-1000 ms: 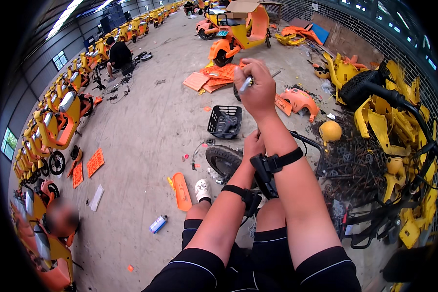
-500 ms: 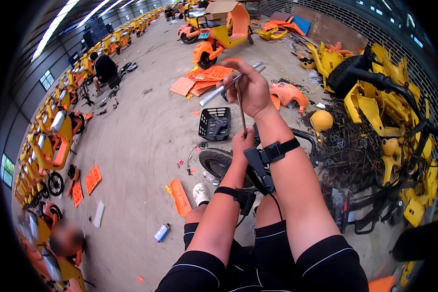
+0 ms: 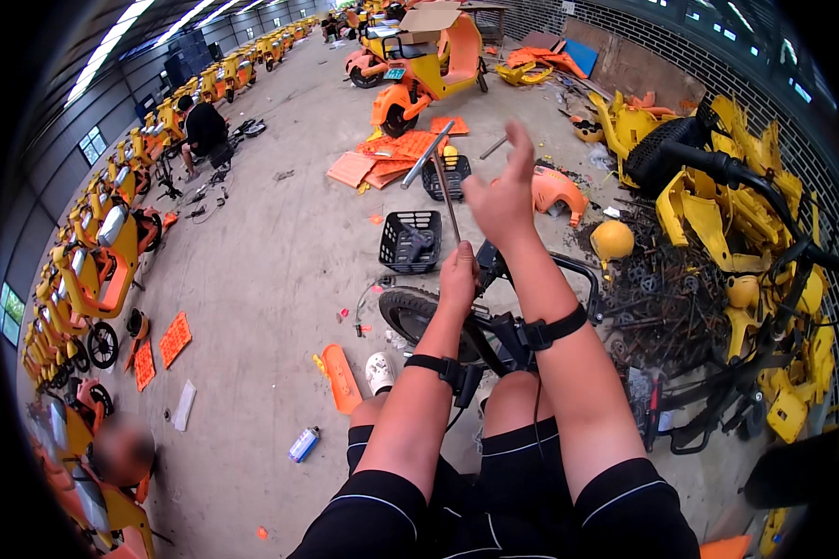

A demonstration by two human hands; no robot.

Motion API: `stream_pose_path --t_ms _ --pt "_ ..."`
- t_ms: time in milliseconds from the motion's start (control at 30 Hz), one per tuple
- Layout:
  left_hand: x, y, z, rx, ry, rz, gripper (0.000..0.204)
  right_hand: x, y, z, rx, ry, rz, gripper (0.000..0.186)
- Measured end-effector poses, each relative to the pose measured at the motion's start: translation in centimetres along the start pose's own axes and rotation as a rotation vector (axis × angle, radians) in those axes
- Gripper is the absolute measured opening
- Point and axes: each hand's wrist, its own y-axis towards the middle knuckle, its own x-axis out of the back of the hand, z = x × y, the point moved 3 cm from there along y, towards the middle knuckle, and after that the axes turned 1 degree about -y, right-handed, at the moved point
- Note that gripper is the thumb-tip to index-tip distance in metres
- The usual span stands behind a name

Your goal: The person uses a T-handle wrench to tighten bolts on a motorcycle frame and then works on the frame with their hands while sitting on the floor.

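My left hand (image 3: 459, 279) is closed around the lower shaft of a T-handle wrench (image 3: 447, 200), which stands upright and tilts a little to the left. Its silver crossbar points up and away at the top. To the right of the shaft, apart from it, my right hand (image 3: 502, 191) is raised with fingers stretched and nothing in it. Below both hands is a black vehicle frame (image 3: 494, 340) between my knees, with a black-tyred wheel (image 3: 405, 312) on its left. The wrench's lower end is hidden by my left hand.
Two black baskets, the nearer basket (image 3: 396, 244) ahead, lie on the floor. An orange panel (image 3: 342, 377) and a spray can (image 3: 304, 444) are at left. Yellow panels (image 3: 699, 200) and dark metal parts (image 3: 667, 293) heap up at right. A person (image 3: 203, 129) sits far left near parked scooters.
My right hand has let go of the wrench's crossbar and moved right, with its fingers opening. The crossbar has turned to a steeper angle. My left hand stays on the shaft.
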Motion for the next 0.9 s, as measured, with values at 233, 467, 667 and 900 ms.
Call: stream_pose_path --t_ms 233,467,667,900 --pt "-0.9 0.5 0.4 -0.116 0.06 -0.016 0.044 -3.2 2.6 2.6 0.066 0.413 0.176 0.025" --pt "-0.9 -0.4 0.0 0.029 0.082 -0.076 0.044 -5.2 1.8 -0.4 -0.345 1.584 0.544 0.05" --pt "-1.9 -0.9 -2.7 -0.185 0.44 -0.002 0.043 -6.2 2.7 -3.3 -0.611 2.203 0.906 0.041" --pt "-0.6 -0.2 0.1 -0.142 0.115 -0.011 0.048 -5.8 3.0 -1.8 -0.891 1.584 0.892 0.054"
